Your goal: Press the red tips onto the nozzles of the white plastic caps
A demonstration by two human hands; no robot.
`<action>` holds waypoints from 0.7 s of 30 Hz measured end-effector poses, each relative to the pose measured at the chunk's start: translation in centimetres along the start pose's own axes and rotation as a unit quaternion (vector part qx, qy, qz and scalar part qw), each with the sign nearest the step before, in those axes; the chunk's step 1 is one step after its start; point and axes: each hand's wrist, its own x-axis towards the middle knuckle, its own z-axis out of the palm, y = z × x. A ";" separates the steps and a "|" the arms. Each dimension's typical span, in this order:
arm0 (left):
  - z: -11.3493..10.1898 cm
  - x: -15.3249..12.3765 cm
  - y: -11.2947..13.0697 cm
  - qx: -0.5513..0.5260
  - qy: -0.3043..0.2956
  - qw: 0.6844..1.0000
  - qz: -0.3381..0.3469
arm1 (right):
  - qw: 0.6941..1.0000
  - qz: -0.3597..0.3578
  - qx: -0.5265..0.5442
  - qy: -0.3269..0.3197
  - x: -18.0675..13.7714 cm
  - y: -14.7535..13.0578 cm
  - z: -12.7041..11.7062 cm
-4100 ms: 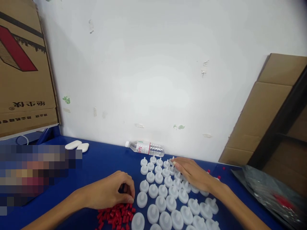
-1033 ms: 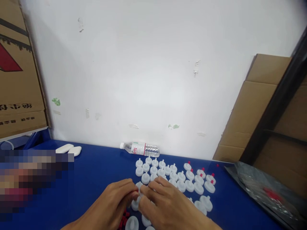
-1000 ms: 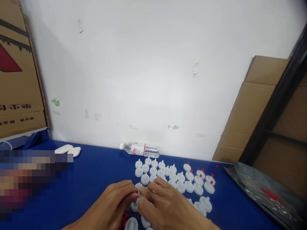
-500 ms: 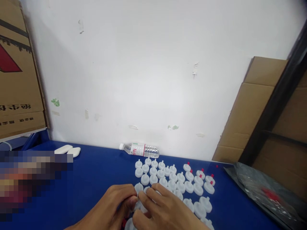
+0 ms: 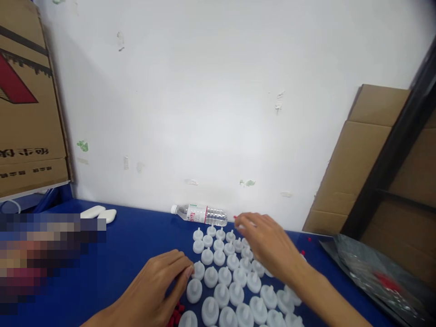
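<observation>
Rows of white round caps (image 5: 225,274) with short spouts stand on a blue table (image 5: 136,236). My right hand (image 5: 269,247) reaches over the far rows, its fingertips pinched on a small red tip (image 5: 235,218) just above the farthest caps. My left hand (image 5: 160,284) rests on the table left of the caps, its fingers curled with the tips beside a near cap (image 5: 195,290); what it holds, if anything, is hidden. A few small red tips (image 5: 174,314) lie under its wrist at the bottom edge.
A clear water bottle (image 5: 200,213) lies along the white wall behind the caps. Two white oval objects (image 5: 98,212) sit at the far left. Cardboard boxes (image 5: 27,100) stand left and right (image 5: 361,163). A dark plastic bag (image 5: 378,277) lies at right.
Half a second ago both hands were pressed together over a near cap. My right hand has since moved away to the far rows with a red tip; my left stayed near.
</observation>
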 end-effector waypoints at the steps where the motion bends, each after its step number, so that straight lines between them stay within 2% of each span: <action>1: 0.0 0.0 -0.2 0.007 0.003 1.000 0.004 | 0.999 0.035 -0.002 -0.004 -0.1 1.3 0.4; 5: 0.0 0.0 -0.4 0.024 0.024 0.999 0.015 | 0.992 0.124 0.011 -0.035 -1.2 5.3 2.1; 8: -0.3 0.1 -0.3 0.036 0.021 0.999 0.025 | 0.988 0.139 0.035 -0.063 -2.1 6.7 3.0; 11: -0.1 -0.4 -0.7 0.062 0.029 0.997 0.019 | 0.985 0.130 0.063 -0.092 -2.3 6.8 3.3; 15: 1.4 -1.7 -2.0 0.132 0.058 0.989 -0.043 | 0.982 0.127 0.083 -0.113 -2.3 6.3 3.5; 18: 2.3 -2.1 -2.8 0.179 0.034 0.981 -0.074 | 0.981 0.127 0.085 -0.119 -2.3 6.1 3.7; 21: 2.4 -2.0 -3.2 0.196 0.005 0.976 -0.096 | 0.981 0.129 0.079 -0.119 -2.4 6.2 3.8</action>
